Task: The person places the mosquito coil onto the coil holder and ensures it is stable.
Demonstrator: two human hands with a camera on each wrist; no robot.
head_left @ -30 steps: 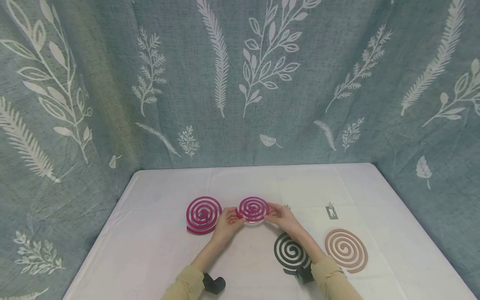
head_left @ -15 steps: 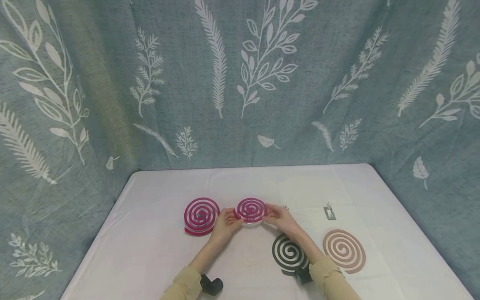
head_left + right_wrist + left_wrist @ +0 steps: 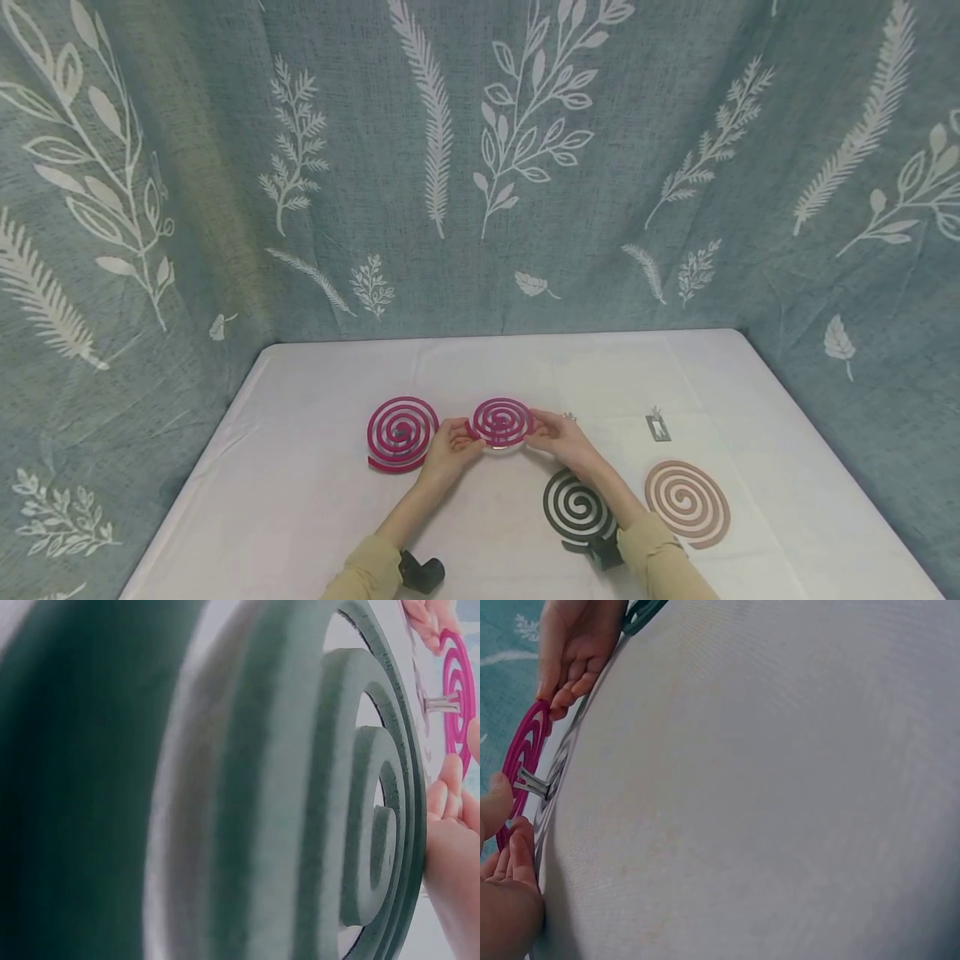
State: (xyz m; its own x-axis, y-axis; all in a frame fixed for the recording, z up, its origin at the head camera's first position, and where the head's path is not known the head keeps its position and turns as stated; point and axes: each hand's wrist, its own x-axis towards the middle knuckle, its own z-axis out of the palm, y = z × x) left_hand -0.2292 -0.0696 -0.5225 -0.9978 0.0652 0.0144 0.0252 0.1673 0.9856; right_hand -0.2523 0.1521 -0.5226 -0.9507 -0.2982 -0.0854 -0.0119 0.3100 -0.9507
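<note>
A pink mosquito coil (image 3: 501, 422) is held level by its two edges near the middle of the white table (image 3: 315, 500). My left hand (image 3: 452, 448) pinches its left edge between thumb and fingers. On the opposite edge my right hand (image 3: 567, 440) pinches the same coil. Below the coil's centre, the left wrist view shows a small metal stand (image 3: 534, 782). A second pink coil (image 3: 402, 432) lies just left of my left hand. Under my right forearm is a dark green coil (image 3: 580, 502), which looms large in the right wrist view.
A tan coil (image 3: 686, 502) lies to the right of my right forearm. Beyond it sits a flat metal coil stand (image 3: 657, 427), and another stand (image 3: 569, 416) shows partly behind my right hand. Patterned blue-green cloth (image 3: 480, 283) hangs along the table's far side.
Both hands keep their hold on the pink coil in nearly the same place. The whole head view has shifted slightly; the other coils stay put on the table.
</note>
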